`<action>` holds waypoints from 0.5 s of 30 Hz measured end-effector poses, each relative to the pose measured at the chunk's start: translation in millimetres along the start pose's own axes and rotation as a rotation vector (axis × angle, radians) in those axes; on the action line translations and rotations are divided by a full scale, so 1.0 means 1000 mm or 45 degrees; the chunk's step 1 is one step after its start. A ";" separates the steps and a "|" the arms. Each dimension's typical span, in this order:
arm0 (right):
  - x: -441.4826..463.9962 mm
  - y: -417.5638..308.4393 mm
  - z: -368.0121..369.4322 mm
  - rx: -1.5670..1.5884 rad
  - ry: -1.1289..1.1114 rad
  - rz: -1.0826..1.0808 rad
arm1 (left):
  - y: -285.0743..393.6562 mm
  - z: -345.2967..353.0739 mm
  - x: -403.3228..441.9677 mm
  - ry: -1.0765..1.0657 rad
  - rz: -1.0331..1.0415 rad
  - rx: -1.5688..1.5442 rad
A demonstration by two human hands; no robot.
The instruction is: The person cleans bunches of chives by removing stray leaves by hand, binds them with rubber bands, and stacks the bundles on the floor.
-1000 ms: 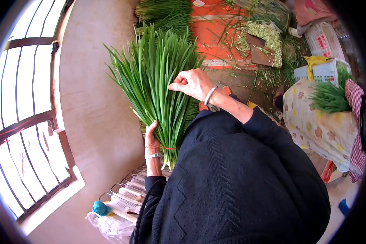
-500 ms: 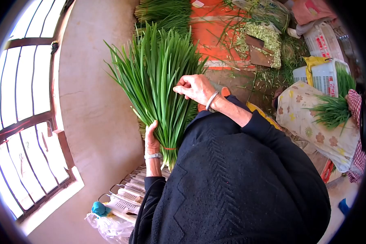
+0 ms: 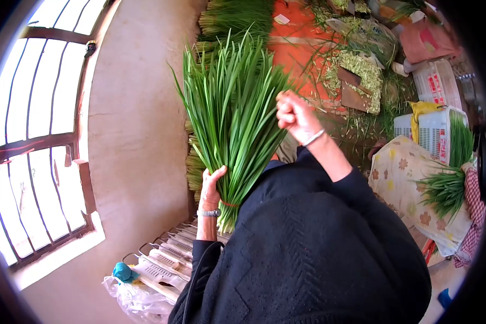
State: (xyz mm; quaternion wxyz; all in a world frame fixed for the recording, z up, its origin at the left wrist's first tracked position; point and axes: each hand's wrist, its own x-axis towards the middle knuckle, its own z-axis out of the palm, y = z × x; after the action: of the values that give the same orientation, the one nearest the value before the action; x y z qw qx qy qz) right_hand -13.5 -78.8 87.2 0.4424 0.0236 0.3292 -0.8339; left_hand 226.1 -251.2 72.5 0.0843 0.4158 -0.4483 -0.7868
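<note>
One red-banded bundle of long green leaves (image 3: 235,113) is gripped by the left hand (image 3: 210,188) alone, the curled-up right hand (image 3: 298,116) having drawn rightward, contents unclear.

On the left side there is a wide window with a dark brown frame and thin vertical metal bars (image 3: 48,141), and strong white daylight enters through it. Below it runs a white sill (image 3: 58,256). Beside the window is a plain, pale pinkish plaster wall (image 3: 140,135). An orange-red sheet with pale stripes (image 3: 290,58) covers part of the brown floor (image 3: 343,127).
</note>
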 end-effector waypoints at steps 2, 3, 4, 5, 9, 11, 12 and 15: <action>-0.004 -0.032 0.001 -0.126 0.079 -0.186 | 0.005 0.005 -0.005 -0.061 0.001 0.009; -0.007 -0.048 0.008 -0.242 0.152 -0.314 | 0.005 0.004 -0.005 -0.085 0.009 0.052; -0.006 -0.062 0.006 -0.301 0.137 -0.412 | 0.006 0.005 -0.005 -0.110 0.018 0.096; -0.006 -0.074 0.009 -0.520 0.164 -0.524 | 0.006 0.008 -0.006 -0.129 0.033 0.114; 0.001 -0.114 0.032 -1.214 0.094 -0.947 | 0.012 0.020 -0.012 -0.166 0.034 0.246; 0.004 -0.127 0.043 -1.388 0.130 -1.024 | 0.014 0.025 -0.015 -0.204 0.053 0.293; 0.007 -0.134 0.046 -1.556 0.151 -1.085 | 0.014 0.028 -0.016 -0.219 0.062 0.311; 0.018 -0.149 0.049 -1.889 0.113 -0.819 | 0.013 0.028 -0.016 -0.258 0.064 0.380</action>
State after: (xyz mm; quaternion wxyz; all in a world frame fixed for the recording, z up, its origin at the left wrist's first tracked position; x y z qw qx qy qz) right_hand -124.5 -61.6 197.9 0.0678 -0.3388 0.8045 -0.4831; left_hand 212.7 -232.5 99.0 -0.0045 0.3309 -0.5767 -0.7470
